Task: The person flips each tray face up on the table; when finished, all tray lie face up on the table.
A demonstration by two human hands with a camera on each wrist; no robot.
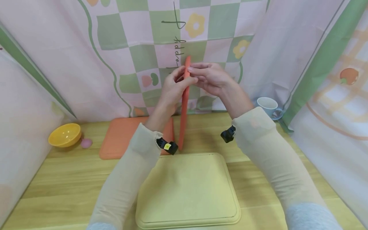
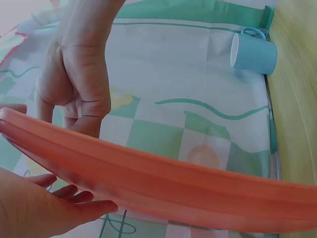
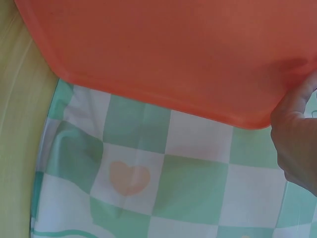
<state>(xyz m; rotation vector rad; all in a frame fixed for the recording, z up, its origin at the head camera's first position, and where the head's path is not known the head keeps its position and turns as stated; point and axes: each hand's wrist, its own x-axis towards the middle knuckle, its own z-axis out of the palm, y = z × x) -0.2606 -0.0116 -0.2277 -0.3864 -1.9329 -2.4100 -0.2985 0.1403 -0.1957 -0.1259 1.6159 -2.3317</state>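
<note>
Both hands are at the upper part of an orange tray point(image 1: 184, 108), which stands upright and edge-on to the head view. My left hand point(image 1: 172, 88) pinches its edge, the thumb crossing over and the fingers against the left face. On the other side, my right hand point(image 1: 211, 78) touches the tray near its top with fairly straight fingers. In the right wrist view, the right hand point(image 3: 297, 141) is by a rounded corner of the tray's broad face point(image 3: 173, 54). Whether the lower edge touches the table cannot be told.
A second orange tray point(image 1: 120, 135) lies flat at the left, partly behind my left arm. Nearer is a yellow tray point(image 1: 187, 191). A yellow bowl point(image 1: 65, 135) and a small pink object point(image 1: 86, 143) sit at far left; a blue mug point(image 1: 268, 107) stands at back right, before the curtain.
</note>
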